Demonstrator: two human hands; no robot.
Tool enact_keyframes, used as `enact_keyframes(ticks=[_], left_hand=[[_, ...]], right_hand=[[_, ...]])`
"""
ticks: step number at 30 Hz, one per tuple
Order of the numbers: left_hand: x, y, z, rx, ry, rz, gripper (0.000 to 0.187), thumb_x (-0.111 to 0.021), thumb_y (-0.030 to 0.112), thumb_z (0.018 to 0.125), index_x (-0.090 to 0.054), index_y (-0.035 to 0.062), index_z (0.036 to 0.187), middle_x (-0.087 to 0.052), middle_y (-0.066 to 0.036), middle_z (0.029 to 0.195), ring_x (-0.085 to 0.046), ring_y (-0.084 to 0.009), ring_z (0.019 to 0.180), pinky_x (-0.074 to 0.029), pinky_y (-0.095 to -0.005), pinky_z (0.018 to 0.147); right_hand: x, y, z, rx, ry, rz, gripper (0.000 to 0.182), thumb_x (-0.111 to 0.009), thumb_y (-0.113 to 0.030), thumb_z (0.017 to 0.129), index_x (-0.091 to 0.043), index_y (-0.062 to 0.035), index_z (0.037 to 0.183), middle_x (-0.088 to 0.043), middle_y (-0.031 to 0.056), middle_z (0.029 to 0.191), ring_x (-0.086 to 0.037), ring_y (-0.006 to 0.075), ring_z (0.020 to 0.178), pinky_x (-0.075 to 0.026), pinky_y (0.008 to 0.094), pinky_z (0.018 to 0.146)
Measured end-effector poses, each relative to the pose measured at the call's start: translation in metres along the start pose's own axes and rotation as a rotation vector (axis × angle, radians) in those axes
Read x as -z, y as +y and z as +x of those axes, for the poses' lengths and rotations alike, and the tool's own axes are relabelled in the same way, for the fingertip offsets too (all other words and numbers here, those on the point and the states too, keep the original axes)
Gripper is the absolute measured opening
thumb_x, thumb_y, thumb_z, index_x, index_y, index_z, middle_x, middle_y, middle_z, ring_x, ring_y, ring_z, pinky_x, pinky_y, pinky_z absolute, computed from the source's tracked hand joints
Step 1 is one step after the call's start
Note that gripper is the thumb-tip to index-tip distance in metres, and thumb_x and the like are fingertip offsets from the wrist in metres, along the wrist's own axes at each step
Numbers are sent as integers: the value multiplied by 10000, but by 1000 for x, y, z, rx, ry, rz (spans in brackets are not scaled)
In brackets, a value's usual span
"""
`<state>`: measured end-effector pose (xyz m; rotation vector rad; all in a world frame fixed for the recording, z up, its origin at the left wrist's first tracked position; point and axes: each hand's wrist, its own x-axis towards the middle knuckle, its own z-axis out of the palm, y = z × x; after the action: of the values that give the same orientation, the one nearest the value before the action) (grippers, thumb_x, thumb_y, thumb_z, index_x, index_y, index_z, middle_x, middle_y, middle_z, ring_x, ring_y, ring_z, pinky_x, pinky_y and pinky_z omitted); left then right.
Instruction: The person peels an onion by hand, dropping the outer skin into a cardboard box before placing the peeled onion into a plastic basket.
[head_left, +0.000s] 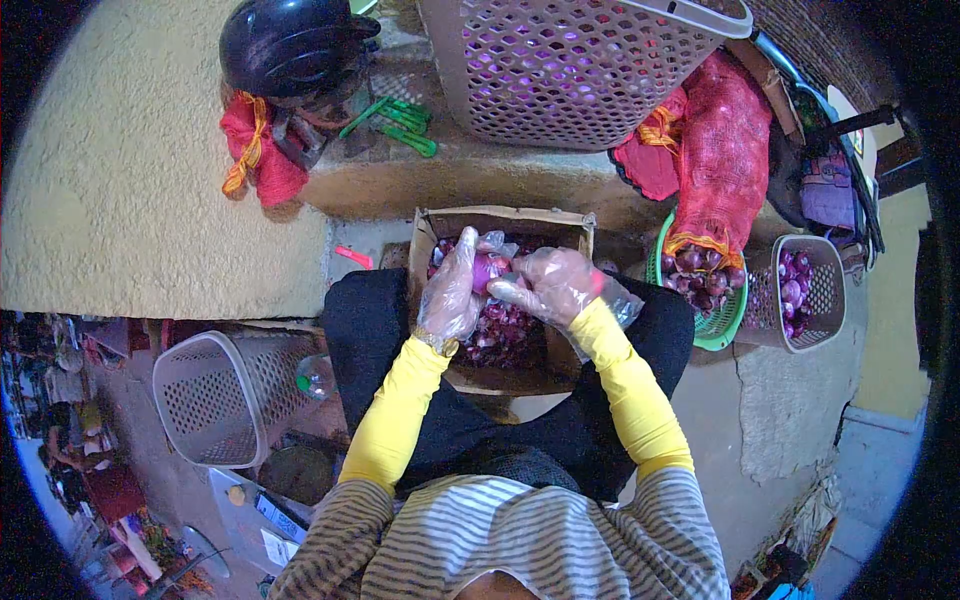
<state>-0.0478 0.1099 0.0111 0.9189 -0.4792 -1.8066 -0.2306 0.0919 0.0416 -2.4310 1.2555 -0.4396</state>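
Both hands wear clear plastic gloves above a cardboard box (582,350) holding red onions and purple peelings (500,338). My left hand (452,290) is closed around one side of a purple-red onion (487,272). On the onion's other side is my right hand (556,283), its thumb against the onion and its fingers curled. Something pink-red shows by the right hand's outer edge, perhaps a tool handle (600,282); the rest of it is hidden in the fist.
A large basket (550,100) stands on the ledge ahead. At right are a red mesh sack (725,150), a green basket (722,335) and a grey basket (835,320) with onions. Another grey basket (215,400) sits at left. A dark helmet (290,50) rests upper left.
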Motion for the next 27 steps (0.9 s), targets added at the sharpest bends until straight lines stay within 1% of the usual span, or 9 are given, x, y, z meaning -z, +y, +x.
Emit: enact_keyframes(ticks=[4,6,9,16,18,19,21,25,27], left_hand=[[1,-2,0,14,11,-14,479,-451,451,1064,-632,36,1220,-690,-90,1131,-651,-197,1033,-518,-366,965],[-3,0,-4,4,1,-8,477,-450,457,1062,-633,46,1220,-690,-93,1131,-655,-199,1029,-519,-370,961],[-13,7,-11,-1,49,53,474,-459,482,1053,-634,49,1128,-695,-109,1056,-677,-208,949,-564,-368,866],[-8,0,-10,31,77,43,480,-458,490,1051,-638,51,1121,-700,-107,1052,-679,-204,934,-567,-364,861],[-15,0,-20,-245,-2,244,500,-468,504,1043,-634,45,1155,-695,-107,1066,-683,-208,946,-572,-364,868],[-16,4,-19,-244,-2,243,500,-468,504,1043,-634,45,1155,-695,-107,1066,-683,-208,946,-572,-364,868],[-15,13,-13,142,35,-35,499,-445,442,1066,-612,19,1272,-673,-120,1177,-672,-221,1019,-570,-353,899],[-1,1,1,110,-61,-77,514,-448,436,1066,-591,-3,1292,-639,-128,1246,-655,-238,1066,-565,-374,909],[-2,3,0,98,-29,-206,473,-487,408,1057,-597,-6,1260,-631,-124,1245,-635,-245,1086,-555,-381,905]], right_hand=[[6,-4,-1,28,6,-11,546,-618,-612,882,-705,-76,824,-656,163,698,-665,377,678,-511,487,603],[8,-4,-1,7,-95,-41,652,-544,-705,880,-709,-84,771,-684,179,773,-682,381,724,-537,509,659],[6,-2,-1,39,-140,-81,594,-599,-660,871,-691,-84,756,-649,158,683,-657,367,649,-512,486,599],[3,2,-3,88,-153,-113,635,-578,-707,853,-698,-93,740,-653,152,687,-658,361,647,-509,487,593],[8,-1,-3,34,-159,-136,654,-578,-731,838,-712,-90,820,-658,145,691,-663,344,655,-510,479,597],[13,-5,-3,34,-160,-136,654,-578,-731,838,-712,-90,820,-658,145,691,-663,344,655,-510,479,597],[23,-12,-3,-26,-75,3,681,-649,-743,775,-724,-96,976,-661,114,709,-664,313,657,-508,462,594],[21,-6,-3,-116,-94,151,676,-794,-654,697,-712,-121,1105,-670,79,757,-650,241,671,-509,404,606],[2,-1,-3,-152,165,381,586,-846,-582,673,-681,-118,992,-640,59,759,-644,257,668,-525,388,637]])
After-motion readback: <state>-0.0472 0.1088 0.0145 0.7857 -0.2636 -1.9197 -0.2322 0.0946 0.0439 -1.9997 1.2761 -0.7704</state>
